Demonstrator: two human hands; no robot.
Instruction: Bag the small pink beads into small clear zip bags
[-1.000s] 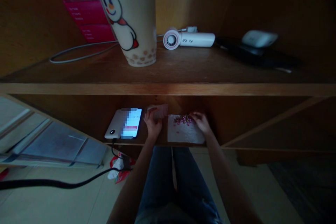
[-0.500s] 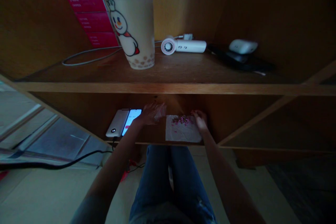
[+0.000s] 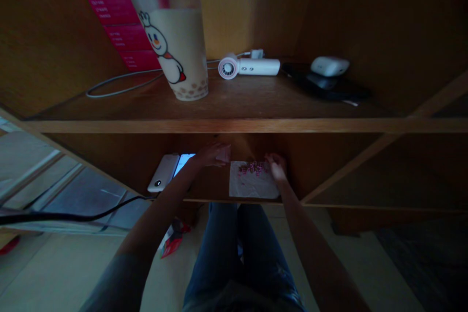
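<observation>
On the lower shelf a white sheet [image 3: 252, 189], tissue or cloth, lies flat with a heap of small pink and dark beads [image 3: 254, 168] near its back edge. Just left of the sheet, my left hand [image 3: 209, 156] has its fingers closed on a thin translucent plastic bag [image 3: 224, 154]. At the sheet's right edge is my right hand [image 3: 277, 166], its fingers curled and pinched together beside the beads; whatever is between them is too small to see. A lit phone [image 3: 183, 162] lies partly hidden behind my left forearm.
A white power bank [image 3: 164, 173] with a black cable [image 3: 109, 212] lies left of the phone. The upper shelf [image 3: 248, 102] overhangs the hands, bearing a bubble tea cup [image 3: 186, 48], pink boxes [image 3: 126, 34], a white handheld fan [image 3: 256, 67] and a white case [image 3: 329, 66].
The view has shifted slightly. My left hand has tilted, its fingers now closer together around the plastic bag, and the forearm covers more of the phone. My right hand has barely moved.
</observation>
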